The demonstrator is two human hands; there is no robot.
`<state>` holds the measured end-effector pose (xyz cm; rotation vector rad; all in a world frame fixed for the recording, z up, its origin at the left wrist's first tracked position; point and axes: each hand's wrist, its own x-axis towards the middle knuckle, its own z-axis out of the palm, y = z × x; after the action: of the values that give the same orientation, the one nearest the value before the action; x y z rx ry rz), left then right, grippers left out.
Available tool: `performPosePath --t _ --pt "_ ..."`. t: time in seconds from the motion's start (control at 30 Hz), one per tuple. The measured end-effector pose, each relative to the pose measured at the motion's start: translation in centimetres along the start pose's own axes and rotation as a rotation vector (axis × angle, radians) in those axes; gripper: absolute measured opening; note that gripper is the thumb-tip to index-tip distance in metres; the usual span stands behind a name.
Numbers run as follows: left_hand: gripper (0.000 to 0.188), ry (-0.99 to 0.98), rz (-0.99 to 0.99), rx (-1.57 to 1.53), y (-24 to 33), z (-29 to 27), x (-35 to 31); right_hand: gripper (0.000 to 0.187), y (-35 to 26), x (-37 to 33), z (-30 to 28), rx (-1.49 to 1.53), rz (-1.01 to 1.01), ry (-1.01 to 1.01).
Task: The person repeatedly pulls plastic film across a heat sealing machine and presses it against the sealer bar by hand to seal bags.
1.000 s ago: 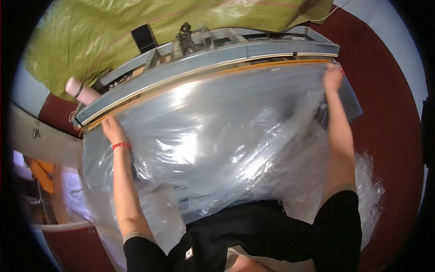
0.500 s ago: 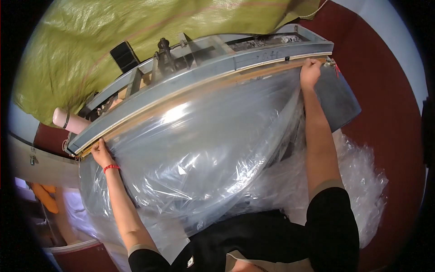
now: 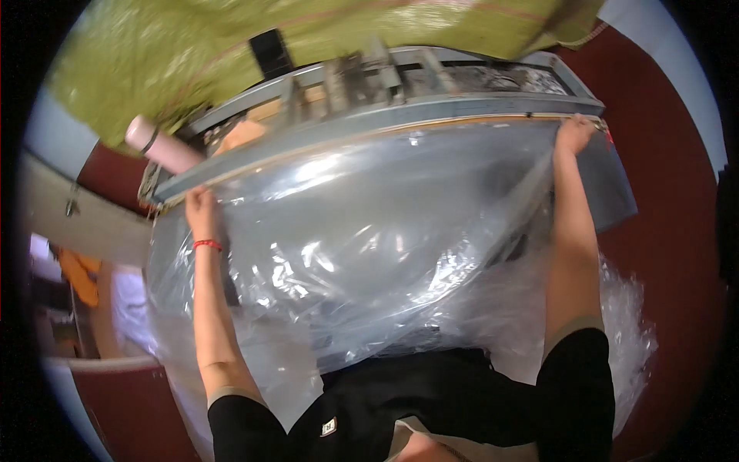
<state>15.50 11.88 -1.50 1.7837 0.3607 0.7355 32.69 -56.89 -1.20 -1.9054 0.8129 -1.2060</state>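
A large sheet of clear plastic film [image 3: 369, 208] is stretched across in front of me, its far edge along a long grey metal bar [image 3: 331, 131]. My left hand [image 3: 202, 212] pinches the film at its far left corner, close under the bar's left end. At the far right corner my right hand [image 3: 574, 135] has its fingers closed on the film, right beside the bar's other end. Between the hands the film is wrinkled and shiny, and its slack hangs toward my body. A thin orange strip [image 3: 477, 119] shows along the bar's near side.
Behind the bar, a metal frame holds crosspieces and scraps. A pink bottle [image 3: 165, 146] lies at its left, and a dark phone-like slab [image 3: 270, 54] rests by the yellow-green sheet [image 3: 177, 54]. More crumpled film [image 3: 627, 331] spreads to the right over the red floor [image 3: 673, 254].
The view has turned, so the bar looks more level and sits farther right. Less of the orange strip shows between bar and film. Both hands still grip the film's corners.
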Motion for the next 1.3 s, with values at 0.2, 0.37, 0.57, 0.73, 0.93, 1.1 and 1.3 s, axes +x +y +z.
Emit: performPosePath --t 0.2,0.37,0.57,0.73,0.93,1.1,1.3 --pt "0.009 -0.047 0.166 -0.221 6.9 -4.7 -7.5 0.031 -15.7 -15.8 -5.6 0.444 -0.802 -0.682" --pt "0.015 0.093 0.226 -0.186 7.1 -7.5 -9.4 0.023 -17.7 -23.8 -6.1 0.513 -1.184 -1.244" --pt "0.04 -0.037 0.157 0.74 1.9 -13.4 -9.7 0.017 -10.9 -18.9 -7.7 0.305 -0.481 -1.279" --pt "0.059 -0.423 0.344 1.157 3.2 -9.5 -15.8 0.024 3.3 -3.7 -11.6 0.08 -0.476 -0.799" --pt "0.046 -0.577 0.411 0.933 8.0 -4.0 -19.8 0.027 10.6 3.6 -15.0 -0.196 -0.47 -0.627" --pt "0.024 -0.141 0.279 0.52 6.1 -6.1 -13.6 0.029 11.0 3.9 -14.7 -0.246 -0.475 -0.635" --pt "0.018 -0.133 -0.031 0.157 8.9 -9.4 -14.6 0.03 11.4 4.4 -14.9 -0.301 -0.465 -0.629"
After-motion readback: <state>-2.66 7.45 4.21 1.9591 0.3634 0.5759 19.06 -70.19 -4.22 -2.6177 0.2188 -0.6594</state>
